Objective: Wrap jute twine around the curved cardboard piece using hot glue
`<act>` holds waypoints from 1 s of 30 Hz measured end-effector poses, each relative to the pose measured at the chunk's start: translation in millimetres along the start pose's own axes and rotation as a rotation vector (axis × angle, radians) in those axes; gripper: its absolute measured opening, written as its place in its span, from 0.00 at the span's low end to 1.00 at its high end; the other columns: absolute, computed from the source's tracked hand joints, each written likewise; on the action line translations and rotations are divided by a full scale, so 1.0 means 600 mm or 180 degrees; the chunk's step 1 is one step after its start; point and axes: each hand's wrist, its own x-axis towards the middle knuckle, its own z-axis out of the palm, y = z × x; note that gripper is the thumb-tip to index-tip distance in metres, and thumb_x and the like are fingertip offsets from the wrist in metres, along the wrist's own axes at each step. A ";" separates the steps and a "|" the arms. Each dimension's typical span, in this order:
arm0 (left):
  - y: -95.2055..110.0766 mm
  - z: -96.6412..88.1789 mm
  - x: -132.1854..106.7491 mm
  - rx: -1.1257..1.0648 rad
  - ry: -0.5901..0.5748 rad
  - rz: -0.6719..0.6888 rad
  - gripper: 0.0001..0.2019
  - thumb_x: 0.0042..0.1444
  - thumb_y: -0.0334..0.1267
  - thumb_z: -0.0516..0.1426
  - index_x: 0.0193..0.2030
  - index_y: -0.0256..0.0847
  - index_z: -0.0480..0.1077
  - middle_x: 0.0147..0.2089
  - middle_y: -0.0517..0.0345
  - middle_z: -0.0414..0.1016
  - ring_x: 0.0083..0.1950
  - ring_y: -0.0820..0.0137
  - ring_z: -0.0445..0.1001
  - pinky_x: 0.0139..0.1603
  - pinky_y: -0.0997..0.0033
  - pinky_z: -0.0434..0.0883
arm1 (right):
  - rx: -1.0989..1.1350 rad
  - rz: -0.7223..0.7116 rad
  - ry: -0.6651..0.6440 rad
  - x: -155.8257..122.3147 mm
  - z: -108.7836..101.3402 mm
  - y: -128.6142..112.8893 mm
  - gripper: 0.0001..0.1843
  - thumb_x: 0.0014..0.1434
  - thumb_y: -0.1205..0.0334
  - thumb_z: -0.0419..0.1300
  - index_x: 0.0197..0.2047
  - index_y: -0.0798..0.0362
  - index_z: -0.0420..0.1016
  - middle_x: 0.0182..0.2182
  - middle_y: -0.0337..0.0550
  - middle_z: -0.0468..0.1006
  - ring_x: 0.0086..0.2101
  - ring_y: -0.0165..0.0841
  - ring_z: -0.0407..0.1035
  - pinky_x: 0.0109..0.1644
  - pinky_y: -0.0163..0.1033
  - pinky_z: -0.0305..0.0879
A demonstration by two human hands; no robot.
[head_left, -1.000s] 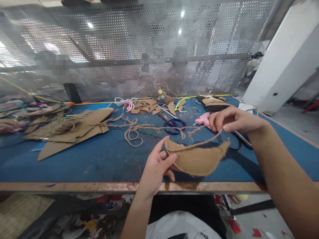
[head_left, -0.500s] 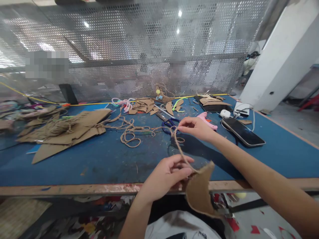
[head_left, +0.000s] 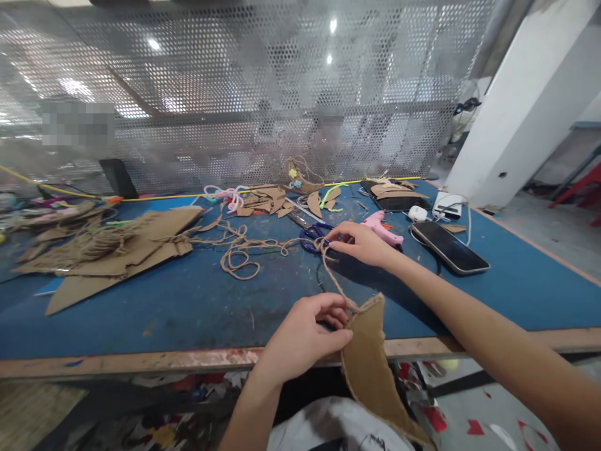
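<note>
My left hand (head_left: 307, 335) pinches the upper end of a curved brown cardboard piece (head_left: 370, 369) edged with jute twine, which hangs down over the table's front edge. A strand of jute twine (head_left: 331, 275) runs from that piece up to my right hand (head_left: 361, 243), whose fingers are closed on it. That hand rests on the blue table (head_left: 188, 300) right beside the blue-handled scissors (head_left: 313, 235). More loose twine (head_left: 239, 260) lies coiled to the left of them.
A pink glue gun (head_left: 382, 227) and a black phone (head_left: 448, 247) lie right of my right hand. Cardboard sheets and scraps (head_left: 117, 250) cover the left and back. A perforated metal screen (head_left: 263, 94) closes off the far side. A white pillar (head_left: 521, 106) stands at right.
My right hand swung left across the table, pulling the twine, and now rests by the scissors. The cardboard piece turned from level to hanging down from my left hand.
</note>
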 end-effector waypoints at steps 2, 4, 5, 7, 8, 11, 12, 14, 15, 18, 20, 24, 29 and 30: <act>0.000 -0.005 0.002 -0.0342 0.0062 0.0030 0.13 0.43 0.27 0.63 0.39 0.36 0.77 0.32 0.58 0.77 0.35 0.73 0.72 0.39 0.75 0.69 | 0.0037 0.0090 0.0312 0.003 -0.026 0.006 0.19 0.55 0.54 0.60 0.48 0.53 0.74 0.45 0.47 0.77 0.32 0.30 0.70 0.38 0.38 0.67; -0.003 -0.012 0.004 -0.0947 0.0261 0.0060 0.13 0.44 0.30 0.65 0.39 0.36 0.78 0.35 0.55 0.79 0.37 0.70 0.75 0.39 0.74 0.71 | -0.0123 0.0398 0.0857 0.003 -0.064 0.021 0.23 0.54 0.51 0.59 0.50 0.54 0.72 0.46 0.49 0.76 0.32 0.32 0.71 0.38 0.39 0.68; -0.005 -0.016 0.006 -0.1303 0.0449 0.0096 0.13 0.44 0.32 0.65 0.40 0.37 0.77 0.37 0.55 0.80 0.37 0.70 0.76 0.38 0.74 0.72 | -0.0389 0.0657 0.1180 0.001 -0.083 0.031 0.23 0.55 0.51 0.58 0.50 0.55 0.71 0.46 0.49 0.76 0.34 0.34 0.71 0.39 0.40 0.67; -0.009 -0.025 0.011 -0.1988 0.0915 0.0251 0.14 0.45 0.32 0.66 0.40 0.37 0.77 0.40 0.55 0.80 0.36 0.72 0.77 0.35 0.76 0.74 | -0.1179 0.1197 0.1261 -0.006 -0.113 0.051 0.21 0.53 0.53 0.59 0.47 0.56 0.73 0.43 0.50 0.77 0.37 0.38 0.72 0.43 0.41 0.66; -0.011 -0.029 0.014 -0.2291 0.1169 0.0368 0.14 0.45 0.31 0.66 0.41 0.37 0.76 0.39 0.55 0.80 0.35 0.73 0.77 0.34 0.78 0.74 | -0.1566 0.1444 0.1001 -0.010 -0.120 0.059 0.20 0.54 0.52 0.57 0.45 0.57 0.74 0.42 0.52 0.77 0.40 0.40 0.72 0.45 0.42 0.66; -0.014 -0.041 0.019 -0.2973 0.1756 0.0706 0.13 0.47 0.27 0.63 0.41 0.37 0.73 0.38 0.57 0.80 0.33 0.75 0.78 0.34 0.78 0.76 | -0.2487 0.1868 -0.0044 -0.019 -0.107 0.069 0.23 0.55 0.49 0.56 0.45 0.58 0.75 0.46 0.58 0.76 0.45 0.46 0.72 0.46 0.43 0.65; -0.015 -0.043 0.020 -0.3093 0.1858 0.0762 0.12 0.49 0.27 0.62 0.42 0.37 0.72 0.38 0.57 0.80 0.34 0.74 0.78 0.35 0.77 0.77 | -0.2627 0.1910 -0.0212 -0.019 -0.093 0.068 0.24 0.55 0.50 0.57 0.47 0.59 0.74 0.47 0.60 0.75 0.46 0.47 0.72 0.47 0.43 0.65; -0.016 -0.045 0.019 -0.3186 0.1954 0.0793 0.12 0.51 0.26 0.60 0.44 0.38 0.70 0.39 0.57 0.80 0.35 0.72 0.79 0.36 0.72 0.79 | -0.2780 0.1984 -0.0273 -0.018 -0.065 0.060 0.25 0.54 0.56 0.57 0.51 0.64 0.71 0.48 0.64 0.73 0.48 0.51 0.71 0.47 0.45 0.65; -0.017 -0.045 0.017 -0.3194 0.1958 0.0800 0.13 0.52 0.26 0.60 0.45 0.39 0.69 0.40 0.56 0.80 0.36 0.71 0.80 0.37 0.70 0.79 | -0.2829 0.2034 -0.0213 -0.017 -0.053 0.054 0.25 0.54 0.59 0.57 0.52 0.66 0.70 0.48 0.66 0.73 0.48 0.52 0.71 0.46 0.47 0.66; -0.018 -0.041 0.013 -0.3174 0.1914 0.0836 0.16 0.52 0.25 0.59 0.48 0.39 0.67 0.44 0.54 0.79 0.39 0.70 0.80 0.39 0.67 0.79 | -0.3034 0.2142 -0.0111 -0.016 -0.046 0.040 0.24 0.54 0.63 0.54 0.53 0.66 0.67 0.48 0.67 0.71 0.46 0.54 0.72 0.43 0.49 0.67; -0.020 -0.038 0.012 -0.3149 0.1912 0.0864 0.19 0.51 0.24 0.60 0.50 0.39 0.66 0.46 0.53 0.78 0.40 0.69 0.80 0.41 0.67 0.79 | -0.3113 0.2110 0.0049 -0.019 -0.065 0.032 0.22 0.54 0.64 0.54 0.52 0.63 0.67 0.48 0.64 0.72 0.45 0.53 0.73 0.42 0.49 0.68; -0.023 -0.035 0.012 -0.3089 0.1965 0.1007 0.24 0.47 0.24 0.63 0.51 0.41 0.66 0.49 0.54 0.77 0.43 0.69 0.79 0.43 0.66 0.79 | -0.2773 0.1362 0.1457 -0.033 -0.111 0.009 0.16 0.56 0.54 0.53 0.41 0.57 0.70 0.41 0.58 0.75 0.41 0.48 0.72 0.41 0.49 0.67; -0.027 -0.029 0.012 -0.2954 0.2097 0.1176 0.25 0.46 0.28 0.65 0.52 0.43 0.67 0.53 0.53 0.75 0.48 0.66 0.77 0.46 0.67 0.77 | 0.0555 0.0433 0.1515 -0.057 -0.079 -0.052 0.18 0.56 0.43 0.56 0.36 0.49 0.68 0.19 0.36 0.66 0.17 0.30 0.59 0.18 0.35 0.54; -0.028 -0.028 0.012 -0.2922 0.2137 0.1200 0.25 0.46 0.29 0.65 0.52 0.43 0.67 0.53 0.53 0.75 0.49 0.66 0.77 0.46 0.67 0.77 | 0.0898 0.0382 0.1074 -0.063 -0.063 -0.064 0.18 0.57 0.43 0.56 0.37 0.50 0.70 0.18 0.35 0.66 0.16 0.29 0.58 0.17 0.34 0.52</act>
